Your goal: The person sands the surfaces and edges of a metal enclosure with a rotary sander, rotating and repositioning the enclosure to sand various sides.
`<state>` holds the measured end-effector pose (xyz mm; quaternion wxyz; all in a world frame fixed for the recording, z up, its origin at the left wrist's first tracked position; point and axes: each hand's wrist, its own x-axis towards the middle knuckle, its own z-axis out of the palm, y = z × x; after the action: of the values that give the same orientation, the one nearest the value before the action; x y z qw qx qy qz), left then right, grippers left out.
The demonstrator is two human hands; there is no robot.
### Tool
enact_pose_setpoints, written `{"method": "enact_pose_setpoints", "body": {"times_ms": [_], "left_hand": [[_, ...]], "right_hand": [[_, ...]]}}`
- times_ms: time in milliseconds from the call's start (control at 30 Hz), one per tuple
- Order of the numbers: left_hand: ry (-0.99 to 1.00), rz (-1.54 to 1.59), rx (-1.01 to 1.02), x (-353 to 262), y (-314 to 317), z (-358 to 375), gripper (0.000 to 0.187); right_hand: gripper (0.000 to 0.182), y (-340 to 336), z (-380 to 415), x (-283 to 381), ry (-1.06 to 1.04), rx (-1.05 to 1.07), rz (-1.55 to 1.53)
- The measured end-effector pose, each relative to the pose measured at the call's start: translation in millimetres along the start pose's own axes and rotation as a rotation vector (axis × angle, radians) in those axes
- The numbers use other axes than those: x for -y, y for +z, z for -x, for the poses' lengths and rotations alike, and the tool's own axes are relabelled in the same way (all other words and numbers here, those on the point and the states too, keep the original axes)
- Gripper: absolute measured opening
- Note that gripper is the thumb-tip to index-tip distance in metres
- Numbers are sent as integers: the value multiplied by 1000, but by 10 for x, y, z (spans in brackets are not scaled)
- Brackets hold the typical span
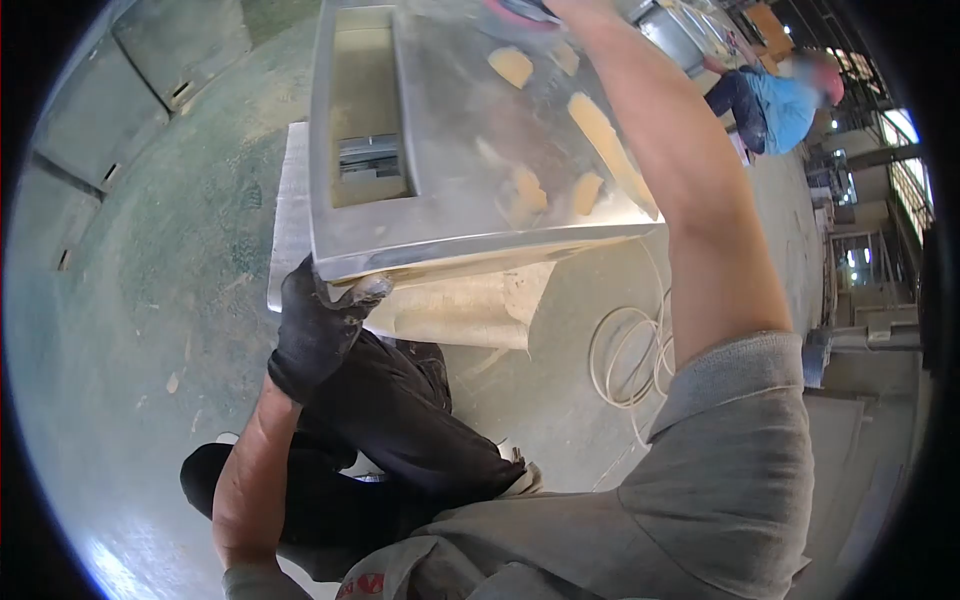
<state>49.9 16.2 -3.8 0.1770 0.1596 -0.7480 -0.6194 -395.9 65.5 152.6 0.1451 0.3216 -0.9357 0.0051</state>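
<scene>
A grey metal panel (pixel 460 130) with a rectangular cutout lies in front of me, marked by several tan filler patches (pixel 600 140). My left hand (pixel 318 325), in a dark glove with the thumb bare, is closed around the panel's near left corner. At the top edge of the view my right hand (pixel 578 8), partly cut off, is closed on a flat tool with a pinkish rim (pixel 522 12). That tool rests over the far part of the panel; its kind I cannot tell.
Under the panel is a tan sheet (pixel 460 318). A pale hose (pixel 630 360) lies coiled on the green floor (pixel 190 250). Grey metal cabinets (pixel 95 140) stand at left. A person in a blue shirt (pixel 785 110) crouches at the upper right near other metal pieces.
</scene>
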Motion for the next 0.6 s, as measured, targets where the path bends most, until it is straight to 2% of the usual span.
{"method": "enact_pose_setpoints", "body": {"times_ms": [100,167,200,300,367,467,533,600], "left_hand": [[41,-46,26,8,-18,-26,45],[48,-65,24,-4,-26,-44,44],[59,-80,38,-8,-8,-46,43],[80,-20,-5,81,54,-68,45],[88,-50,-4,81,38,-68,44],[84,-53,5,59,24,-69,43],[72,-23,13,19,10,-63,42],[54,-66,18,-40,-17,-49,45]], "right_hand": [[52,-33,92,-149,63,-9,80],[53,-8,129,-308,138,98,202],[56,10,114,-421,23,162,397],[61,-35,134,-552,106,180,306],[55,-83,213,-493,126,180,312],[53,-56,187,-317,34,116,380],[57,-49,-7,-78,-58,185,332],[56,-6,-111,142,-101,149,277]]}}
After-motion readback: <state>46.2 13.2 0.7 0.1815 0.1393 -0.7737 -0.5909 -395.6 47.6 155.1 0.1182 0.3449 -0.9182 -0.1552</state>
